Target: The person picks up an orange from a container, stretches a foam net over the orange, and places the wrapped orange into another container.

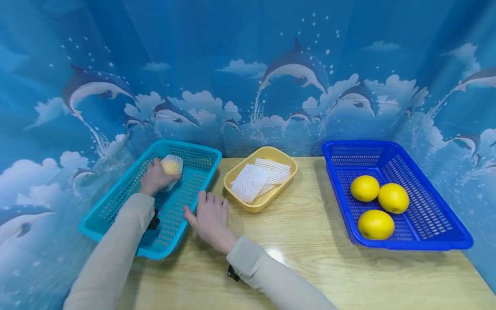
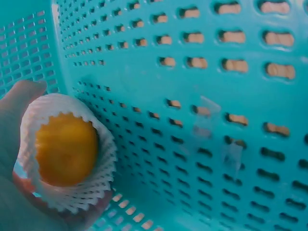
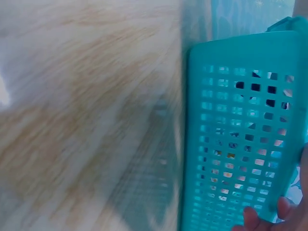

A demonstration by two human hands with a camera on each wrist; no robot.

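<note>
Inside the teal basket (image 1: 190,147), toward its far end, my left hand (image 1: 156,176) grips a yellow orange-like fruit (image 2: 67,151). A white foam net sleeve (image 2: 98,171) wraps the fruit's sides, leaving one end bare. The thumb lies along the sleeve in the left wrist view; the other fingers are mostly hidden behind it. My right hand (image 1: 212,220) is at the basket's right long side, fingers extended and thumb spread toward the rim. In the right wrist view its fingertips (image 3: 251,219) overlap the basket's outer wall.
A small yellow tray (image 1: 252,208) with several white foam net sleeves (image 1: 251,181) stands mid-table. At the right, a blue basket (image 1: 410,245) holds three yellow fruits (image 1: 376,224). A dolphin-print curtain (image 1: 240,86) hangs behind the wood-grain table (image 1: 306,258).
</note>
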